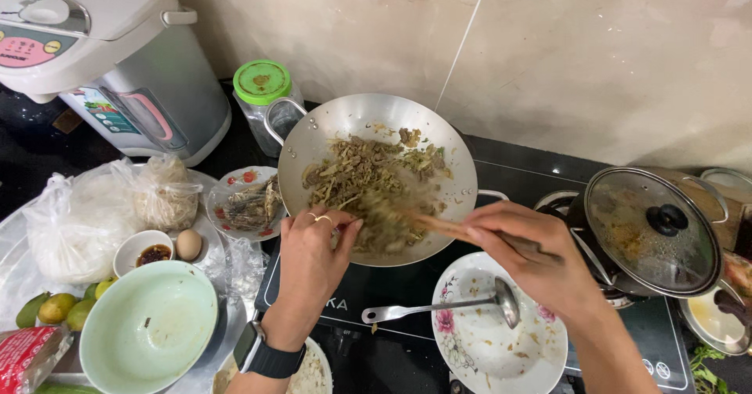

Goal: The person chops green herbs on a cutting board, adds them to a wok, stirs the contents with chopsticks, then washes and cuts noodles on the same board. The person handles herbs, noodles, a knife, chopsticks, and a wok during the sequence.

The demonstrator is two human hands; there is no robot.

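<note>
A steel wok [376, 120] sits on a black induction cooktop [501, 182], filled with chopped green-brown stir-fry [364, 178]. My left hand [313, 257], with rings and a dark wristwatch, rests at the wok's near rim, fingers by the food. My right hand [529, 253] grips wooden chopsticks [439, 225] whose tips are blurred in the food. A metal ladle [446, 306] lies across a floral plate [489, 347] below the wok.
A glass-lidded pot [650, 233] stands right of the wok. At the left are an electric water boiler [102, 57], a green-lidded jar [262, 88], bagged noodles [94, 214], a pale green bowl [149, 327], an egg [188, 243], a sauce dish [145, 251] and green fruits [59, 308].
</note>
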